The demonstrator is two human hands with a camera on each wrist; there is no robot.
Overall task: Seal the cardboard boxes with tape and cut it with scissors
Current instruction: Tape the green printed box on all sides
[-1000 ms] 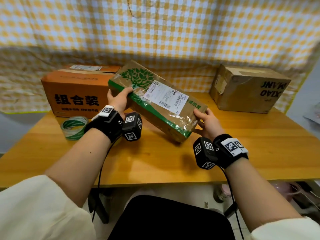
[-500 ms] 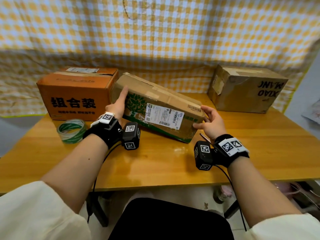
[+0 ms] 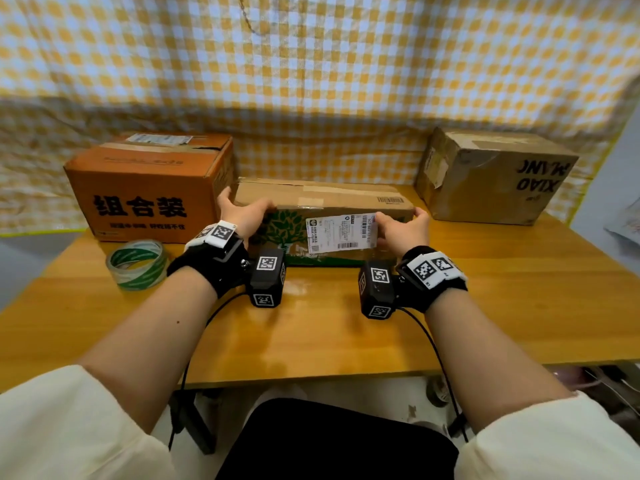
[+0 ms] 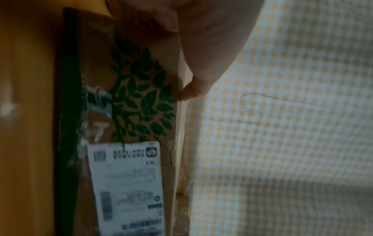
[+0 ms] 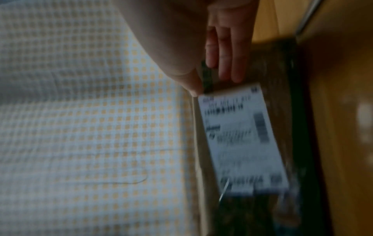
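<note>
A long cardboard box with a green tree print and a white shipping label lies flat on the wooden table, its taped top seam facing up. My left hand grips its left top corner, thumb along the front edge and a finger behind the end. At the other end my right hand holds the right top corner. In the left wrist view the thumb of my left hand sits on the upper edge of the box. The right wrist view shows my right hand with its fingers on the box front. A green-and-white tape roll lies at the left. No scissors are visible.
An orange printed box stands at the back left, touching the long box's left end. A brown box stands at the back right. A yellow checked cloth hangs behind the table. Bare tabletop lies between my forearms and the front edge.
The long box was tilted and slanted across the table; both hands turned it and set it flat, long side toward me, seam up.
</note>
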